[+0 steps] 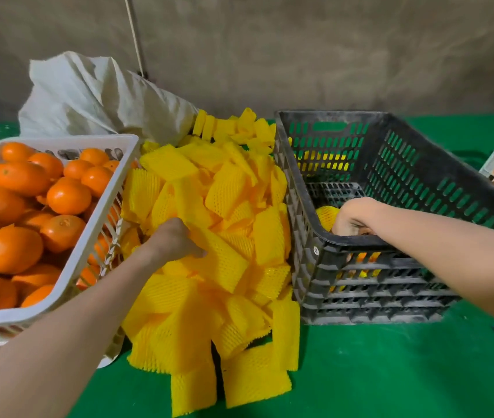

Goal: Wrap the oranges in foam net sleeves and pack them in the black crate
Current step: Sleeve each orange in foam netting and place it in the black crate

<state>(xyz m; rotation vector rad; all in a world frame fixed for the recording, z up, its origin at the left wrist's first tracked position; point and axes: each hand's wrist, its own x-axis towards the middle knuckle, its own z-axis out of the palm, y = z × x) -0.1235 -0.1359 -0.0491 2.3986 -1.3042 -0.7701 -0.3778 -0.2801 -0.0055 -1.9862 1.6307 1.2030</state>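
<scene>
Sleeved orange point(325, 214) in right grip point(353, 220) inside black crate point(307, 206); left grip point(172, 239) around foam sleeve point(224, 262).

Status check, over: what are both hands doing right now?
Left hand grips foam sleeve on pile. Right hand in black crate beside sleeved orange, grip hidden by rim.

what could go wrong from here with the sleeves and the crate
The left hand grips into the loose sleeve pile, so it may lift several sleeves or drag some across the table. Oranges fill the white basket to its rim; a nudge from the forearm could roll one out.
</scene>
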